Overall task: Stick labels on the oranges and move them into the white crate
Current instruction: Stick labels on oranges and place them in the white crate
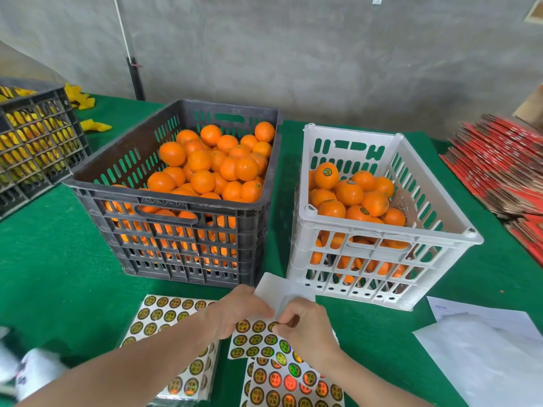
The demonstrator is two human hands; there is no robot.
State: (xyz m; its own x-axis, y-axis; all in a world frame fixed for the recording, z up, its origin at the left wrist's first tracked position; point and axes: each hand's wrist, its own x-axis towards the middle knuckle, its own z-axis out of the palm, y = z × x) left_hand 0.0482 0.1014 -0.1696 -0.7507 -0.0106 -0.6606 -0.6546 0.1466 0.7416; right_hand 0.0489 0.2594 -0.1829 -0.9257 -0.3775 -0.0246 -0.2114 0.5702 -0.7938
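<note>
Green table cover: a dark crate heaped with loose oranges stands just left of the white crate. The white crate is partly filled with labelled oranges, round stickers showing on several. At the near edge, the left hand grips the top of a label sheet whose blank part curls upward, and the right hand pinches at the sheet's top row between thumb and forefinger. A spare sheet stack lies flat beside the left wrist, and red flat cartons are piled far right.
</note>
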